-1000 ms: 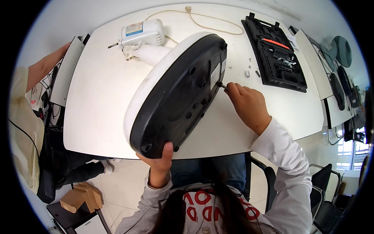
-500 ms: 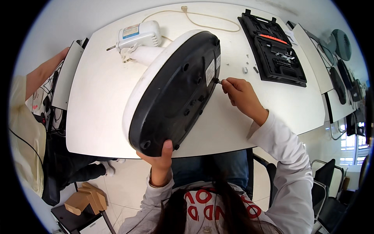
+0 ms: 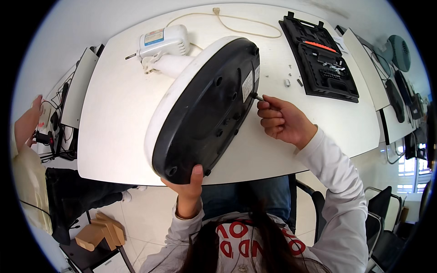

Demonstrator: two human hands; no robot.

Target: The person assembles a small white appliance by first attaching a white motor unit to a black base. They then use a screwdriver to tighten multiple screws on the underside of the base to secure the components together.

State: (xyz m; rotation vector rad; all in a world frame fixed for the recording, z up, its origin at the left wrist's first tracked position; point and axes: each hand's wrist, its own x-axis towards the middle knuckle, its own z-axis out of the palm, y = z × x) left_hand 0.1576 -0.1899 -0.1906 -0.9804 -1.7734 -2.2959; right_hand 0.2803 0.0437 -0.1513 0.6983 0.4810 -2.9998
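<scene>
An electric fan lies tipped on the table, the black underside of its oval base [image 3: 195, 123] turned up toward me. Behind it are the white neck [image 3: 169, 65] and the motor housing [image 3: 168, 40], whose bare metal shaft points left. My left hand [image 3: 189, 191] grips the base's lower edge, thumb on the black underside. In my right hand [image 3: 287, 122] I pinch a short metal screwdriver [image 3: 260, 98]; its tip meets the right rim of the base by the white label, and most of its handle is hidden by my fingers.
An open black tool case [image 3: 330, 79] with bits sits at the right. Left of it lie small metal pieces [image 3: 287, 83]. The fan's cord [image 3: 248, 19] loops along the far edge. At the left, another person's arm [image 3: 28, 120] is near a side table with cables.
My right hand has rolled and shifted slightly, its fingers now curled below the screwdriver. The base has moved a little to the right. The other person's arm has come down and nearer.
</scene>
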